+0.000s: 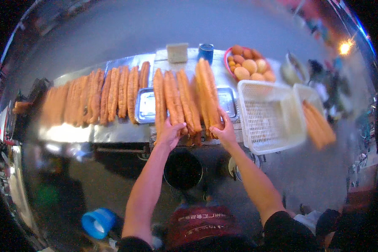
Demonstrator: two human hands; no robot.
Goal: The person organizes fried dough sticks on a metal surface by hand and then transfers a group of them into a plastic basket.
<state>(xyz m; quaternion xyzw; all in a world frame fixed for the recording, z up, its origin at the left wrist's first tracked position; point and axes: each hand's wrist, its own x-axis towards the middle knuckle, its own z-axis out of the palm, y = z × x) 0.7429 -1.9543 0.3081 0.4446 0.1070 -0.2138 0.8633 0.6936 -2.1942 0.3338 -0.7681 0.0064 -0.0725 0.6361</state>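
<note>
Several long fried dough sticks [175, 97] lie side by side across a shallow metal tray [144, 108], their near ends sticking out past its front rim. My left hand [170, 134] grips the near end of one of these sticks, thumb on top. My right hand [223, 127] is closed around the near end of a fried dough stick [208, 94] at the right of the tray, its far end raised. Left of the tray, a long row of fried dough sticks [82, 97] rests on the metal-covered table [123, 134].
White plastic baskets [267, 145] stand to the right, with more dough sticks [318, 126] at the far one. Behind are a red-rimmed basket of round fried pastries [249, 66], a blue can [206, 52] and a pale block [177, 53]. A blue bucket [97, 223] stands on the floor.
</note>
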